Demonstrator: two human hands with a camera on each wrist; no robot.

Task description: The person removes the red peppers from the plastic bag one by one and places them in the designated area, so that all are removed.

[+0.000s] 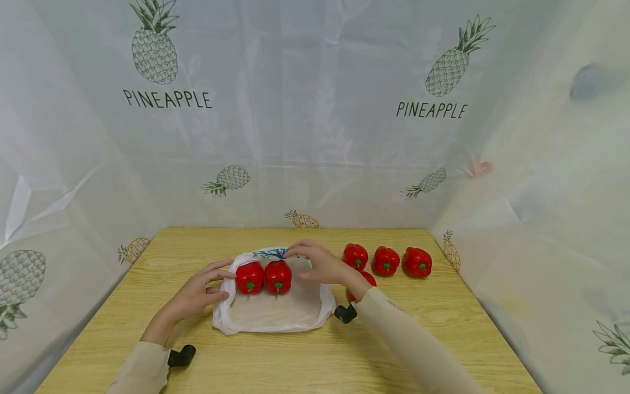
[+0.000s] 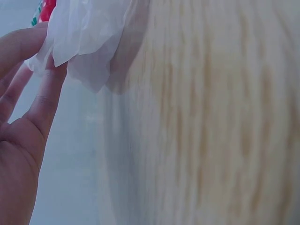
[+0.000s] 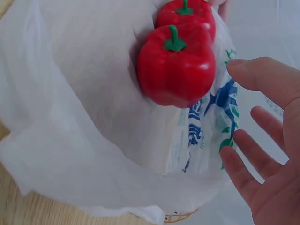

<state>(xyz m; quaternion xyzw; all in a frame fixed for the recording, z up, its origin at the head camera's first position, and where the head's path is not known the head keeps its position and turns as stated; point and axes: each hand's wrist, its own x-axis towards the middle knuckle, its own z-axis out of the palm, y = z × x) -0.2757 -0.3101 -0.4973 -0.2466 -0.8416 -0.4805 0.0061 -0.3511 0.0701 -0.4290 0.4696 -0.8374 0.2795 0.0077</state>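
A white plastic bag [image 1: 225, 322] with blue and green print lies with its mouth spread wide. Side by side at its back left are two red bell peppers with green stems, the left pepper [image 1: 250, 279] and the right pepper [image 1: 278, 278]. My left hand [image 1: 194, 295] touches the bag's left edge with fingers extended; in the left wrist view, thin plastic [image 2: 89, 33] covers a fingertip. Over the bag's back right, my right hand [image 1: 320, 264] has spread, slightly bent fingers. In the right wrist view nothing is between them, and the nearer pepper [image 3: 176, 70] sits beyond the thumb.
Right of the bag, several more bell peppers [image 1: 386, 261] stand on the wooden table [image 1: 275, 361]; one pepper [image 1: 368, 279] is partly behind my right wrist. Black wrist mounts [image 1: 181, 355] stick out at both sleeves. A pineapple-printed curtain [image 1: 305, 131] hangs around the table.
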